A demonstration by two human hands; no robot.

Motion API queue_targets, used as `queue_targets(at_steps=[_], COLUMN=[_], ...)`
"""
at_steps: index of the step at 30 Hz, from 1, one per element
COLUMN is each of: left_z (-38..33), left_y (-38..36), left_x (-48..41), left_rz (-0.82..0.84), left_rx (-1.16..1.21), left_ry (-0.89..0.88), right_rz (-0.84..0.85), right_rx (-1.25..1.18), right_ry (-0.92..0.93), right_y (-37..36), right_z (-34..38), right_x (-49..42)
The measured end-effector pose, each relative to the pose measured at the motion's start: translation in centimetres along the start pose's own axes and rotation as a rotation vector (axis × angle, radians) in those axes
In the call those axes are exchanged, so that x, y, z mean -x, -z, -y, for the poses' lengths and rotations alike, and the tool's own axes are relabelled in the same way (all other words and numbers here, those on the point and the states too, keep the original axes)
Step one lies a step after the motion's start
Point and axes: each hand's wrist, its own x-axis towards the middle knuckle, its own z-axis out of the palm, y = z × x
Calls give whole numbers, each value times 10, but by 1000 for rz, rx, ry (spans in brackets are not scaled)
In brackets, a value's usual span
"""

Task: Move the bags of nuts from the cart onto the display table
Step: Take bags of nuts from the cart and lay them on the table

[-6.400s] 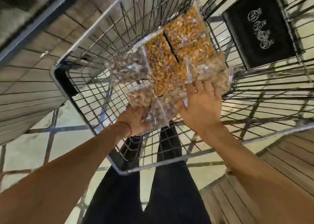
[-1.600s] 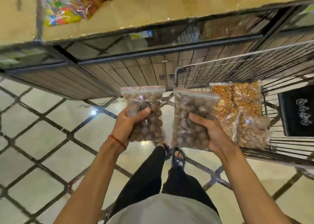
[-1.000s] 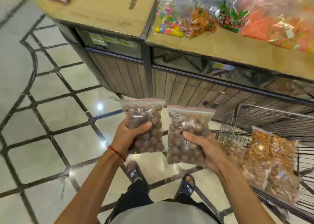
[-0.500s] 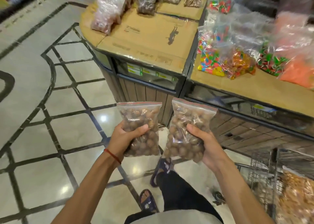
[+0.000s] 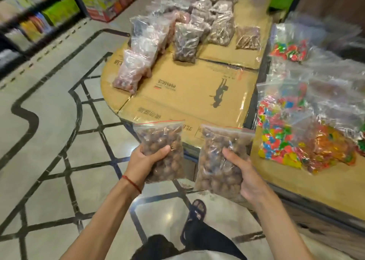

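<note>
Bags of nuts, one gripped in the left hand (image 5: 145,164) and one in the right hand (image 5: 247,177), fingers wrapped round each, hang before the tabletop (image 5: 197,86); best laid flat on bare cardboard near the other bags (image 5: 185,40).

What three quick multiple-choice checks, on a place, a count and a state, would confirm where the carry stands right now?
1. The bare cardboard top lies:
A. straight ahead of the hands
B. behind the person
C. under the candy bags

2. Nut bags being carried:
A. one
B. two
C. four

3. The carried bags are:
A. set down on the table
B. held in the air
C. dropped on the floor

Answers: 1 A, it sits beyond both bags. 2 B, the left hand grips the left bag and the right hand the right bag. 3 B, floor tiles show beneath them.
</note>
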Motion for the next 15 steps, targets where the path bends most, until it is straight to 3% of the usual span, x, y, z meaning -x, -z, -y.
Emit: queue_targets(at_steps=[8,15], left_z=[-50,-89], left_y=[-24,-25], left_x=[-103,-206], left_rz=[81,255], left_rx=[-29,-119], left_ry=[-11,8], right_rz=[0,-47], right_rx=[-90,-54], right_ry=[8,77], right_y=[-21,-59], right_z=[59,88], right_x=[-86,-138])
